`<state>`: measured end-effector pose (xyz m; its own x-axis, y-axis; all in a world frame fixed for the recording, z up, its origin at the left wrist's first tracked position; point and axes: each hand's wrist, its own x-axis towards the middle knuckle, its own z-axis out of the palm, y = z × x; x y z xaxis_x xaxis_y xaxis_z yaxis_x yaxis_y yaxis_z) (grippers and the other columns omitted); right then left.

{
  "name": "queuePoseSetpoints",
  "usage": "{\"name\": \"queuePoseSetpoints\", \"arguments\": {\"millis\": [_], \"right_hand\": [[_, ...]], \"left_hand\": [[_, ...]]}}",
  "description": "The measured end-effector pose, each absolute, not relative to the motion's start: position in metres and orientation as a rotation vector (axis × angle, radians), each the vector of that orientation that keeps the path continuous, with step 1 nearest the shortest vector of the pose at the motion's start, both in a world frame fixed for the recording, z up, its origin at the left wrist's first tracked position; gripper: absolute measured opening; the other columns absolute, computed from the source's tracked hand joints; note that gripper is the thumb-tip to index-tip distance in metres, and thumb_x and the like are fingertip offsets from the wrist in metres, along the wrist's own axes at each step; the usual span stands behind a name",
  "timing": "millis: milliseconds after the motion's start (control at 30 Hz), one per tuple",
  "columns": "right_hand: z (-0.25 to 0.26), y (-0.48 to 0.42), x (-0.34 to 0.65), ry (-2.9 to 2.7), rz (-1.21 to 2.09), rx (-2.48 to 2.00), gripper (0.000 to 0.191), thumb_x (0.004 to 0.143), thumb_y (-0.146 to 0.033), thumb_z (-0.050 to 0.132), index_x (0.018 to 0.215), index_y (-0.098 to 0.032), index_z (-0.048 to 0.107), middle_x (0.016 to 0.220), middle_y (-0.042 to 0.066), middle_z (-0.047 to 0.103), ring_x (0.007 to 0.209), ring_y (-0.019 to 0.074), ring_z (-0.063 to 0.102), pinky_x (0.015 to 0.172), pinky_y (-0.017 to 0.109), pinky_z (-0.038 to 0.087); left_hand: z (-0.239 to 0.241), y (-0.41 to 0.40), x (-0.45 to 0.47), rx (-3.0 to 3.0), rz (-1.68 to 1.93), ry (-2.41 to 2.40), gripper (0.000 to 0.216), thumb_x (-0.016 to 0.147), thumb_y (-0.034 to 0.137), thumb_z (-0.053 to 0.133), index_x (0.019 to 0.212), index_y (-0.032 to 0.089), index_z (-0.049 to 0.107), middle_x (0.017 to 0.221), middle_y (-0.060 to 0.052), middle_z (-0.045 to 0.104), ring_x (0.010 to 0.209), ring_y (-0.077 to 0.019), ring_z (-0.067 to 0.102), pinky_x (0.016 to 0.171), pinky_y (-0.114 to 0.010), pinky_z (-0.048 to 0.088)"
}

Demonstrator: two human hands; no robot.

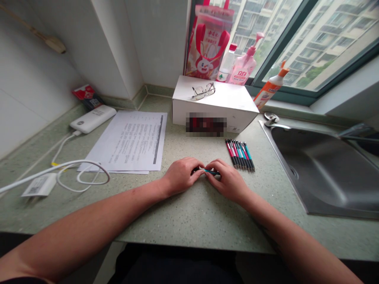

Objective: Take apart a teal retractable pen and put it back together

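Both hands rest on the green speckled counter (189, 213), fingers closed around one teal and black pen (209, 171) held between them. My left hand (180, 174) grips its left end, my right hand (226, 179) its right end. Just beyond my right hand lies a neat row of several red and teal pens (239, 154), side by side, untouched.
A white box (213, 104) with glasses (203, 91) on top stands behind the pens. Printed sheets (130, 142), a white power bank (92, 118) and looped cable (79, 173) lie left. A steel sink (322, 169) is right. Bottles (271, 88) and a red bag (207, 39) line the window sill.
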<state>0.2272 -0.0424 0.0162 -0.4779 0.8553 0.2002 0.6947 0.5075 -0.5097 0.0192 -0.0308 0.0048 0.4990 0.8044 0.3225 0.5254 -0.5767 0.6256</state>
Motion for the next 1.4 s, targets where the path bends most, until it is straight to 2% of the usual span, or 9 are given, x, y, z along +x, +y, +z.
{"name": "queuePoseSetpoints", "arguments": {"millis": [267,533,833,1167,1400], "right_hand": [[0.0174,-0.042,0.2261,-2.324,0.485,-1.286,0.006,0.094,-0.027,0.055,0.096,-0.022,0.058,0.095,0.005,0.065,0.085,0.0188,0.064,0.074,0.032,0.049],[0.0157,-0.0409,0.2269,-2.334,0.515,-1.272,0.011,0.097,-0.029,0.053,0.098,-0.021,0.061,0.099,0.006,0.065,0.09,0.0202,0.064,0.078,0.034,0.05],[0.0154,-0.0419,0.228,-2.319,0.485,-1.274,0.007,0.092,-0.025,0.058,0.097,-0.02,0.058,0.097,0.005,0.064,0.088,0.02,0.064,0.075,0.033,0.048],[0.0158,-0.0414,0.2274,-2.328,0.51,-1.267,0.01,0.096,-0.028,0.054,0.098,-0.021,0.06,0.099,0.006,0.064,0.09,0.0196,0.064,0.077,0.034,0.049],[0.0146,-0.0423,0.2272,-2.321,0.479,-1.28,0.009,0.094,-0.029,0.057,0.098,-0.021,0.059,0.098,0.005,0.064,0.087,0.0196,0.064,0.075,0.034,0.049]], "left_hand": [[0.0048,-0.0312,0.0193,2.309,0.828,1.098,0.012,0.094,0.025,0.059,0.098,0.018,0.067,0.095,-0.005,0.072,0.09,-0.0199,0.065,0.081,-0.035,0.051],[0.0051,-0.0309,0.0191,2.299,0.823,1.094,0.013,0.094,0.026,0.059,0.098,0.017,0.068,0.095,-0.005,0.072,0.089,-0.0198,0.065,0.081,-0.035,0.051],[0.0046,-0.031,0.0197,2.311,0.833,1.097,0.012,0.093,0.026,0.06,0.098,0.017,0.068,0.095,-0.004,0.071,0.089,-0.0197,0.065,0.08,-0.034,0.05],[0.004,-0.0312,0.0191,2.314,0.835,1.09,0.013,0.094,0.026,0.059,0.098,0.017,0.068,0.094,-0.005,0.072,0.088,-0.0194,0.065,0.08,-0.034,0.05],[0.0036,-0.0311,0.0189,2.298,0.84,1.09,0.013,0.093,0.025,0.06,0.099,0.017,0.068,0.096,-0.004,0.072,0.09,-0.0194,0.065,0.081,-0.034,0.05]]}}
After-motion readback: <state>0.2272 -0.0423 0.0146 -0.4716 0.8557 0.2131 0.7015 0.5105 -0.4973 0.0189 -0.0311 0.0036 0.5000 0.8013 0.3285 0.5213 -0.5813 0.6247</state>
